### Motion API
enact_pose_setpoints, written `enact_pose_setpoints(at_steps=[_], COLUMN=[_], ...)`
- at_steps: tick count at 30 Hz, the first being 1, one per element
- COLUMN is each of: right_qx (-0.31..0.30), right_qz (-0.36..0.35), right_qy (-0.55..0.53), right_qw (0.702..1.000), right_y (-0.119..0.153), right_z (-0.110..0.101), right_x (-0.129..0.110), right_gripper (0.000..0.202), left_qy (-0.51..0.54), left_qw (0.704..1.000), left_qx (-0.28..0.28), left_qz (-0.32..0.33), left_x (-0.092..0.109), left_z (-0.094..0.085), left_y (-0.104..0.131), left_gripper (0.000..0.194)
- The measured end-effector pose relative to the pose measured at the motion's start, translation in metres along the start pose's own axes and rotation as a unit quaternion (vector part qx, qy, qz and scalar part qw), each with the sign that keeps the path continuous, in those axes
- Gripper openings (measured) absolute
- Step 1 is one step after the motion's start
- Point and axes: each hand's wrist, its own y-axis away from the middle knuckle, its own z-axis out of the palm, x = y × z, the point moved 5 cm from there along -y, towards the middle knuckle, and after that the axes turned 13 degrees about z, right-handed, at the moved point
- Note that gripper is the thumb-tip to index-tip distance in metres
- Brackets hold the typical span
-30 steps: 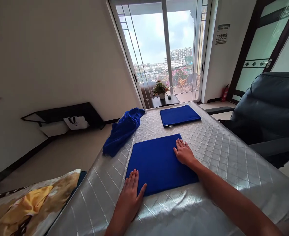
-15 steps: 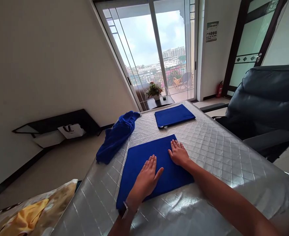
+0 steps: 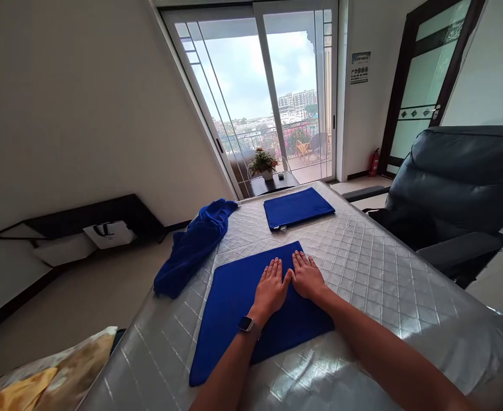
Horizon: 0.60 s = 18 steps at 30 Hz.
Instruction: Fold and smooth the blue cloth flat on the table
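Note:
A flat, folded blue cloth (image 3: 230,302) lies on the silver quilted cover (image 3: 371,268) in front of me. My left hand (image 3: 272,288) rests palm down on its middle, fingers stretched out, a watch on the wrist. Beside it, my right hand (image 3: 308,275) lies flat near the cloth's upper right part, with the two thumbs close together. Neither hand grips anything. Farther back is a second folded blue cloth (image 3: 299,207) with a small tag at its near edge. A crumpled blue cloth (image 3: 194,248) lies at the left edge of the cover.
At the right stands a black armchair (image 3: 461,182). A small table (image 3: 272,184) with a potted plant (image 3: 264,162) is beyond the far edge. On the left are a black shelf (image 3: 76,220) with a white bag (image 3: 109,234) and yellow fabric (image 3: 24,391).
My left hand has slid up and right over the cloth, closer to my right hand, which stays flat near the same place. The view has shifted slightly.

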Motion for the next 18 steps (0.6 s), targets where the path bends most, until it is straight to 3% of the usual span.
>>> enact_pose_setpoints(at_steps=[7,18], right_qx=[0.001,-0.017], right_qz=[0.008,0.022], right_qy=[0.002,0.029], right_qw=[1.000,0.999], right_y=[0.002,0.000], right_z=[-0.002,0.001], right_x=[-0.001,0.001], right_gripper=[0.069,0.069], left_qy=[0.001,0.000], left_qw=[1.000,0.991], left_qx=[-0.014,-0.020], left_qz=[-0.027,-0.131], left_x=[-0.031,-0.134], left_z=[-0.002,-0.011], left_y=[0.021,0.102], left_gripper=[0.064,0.078])
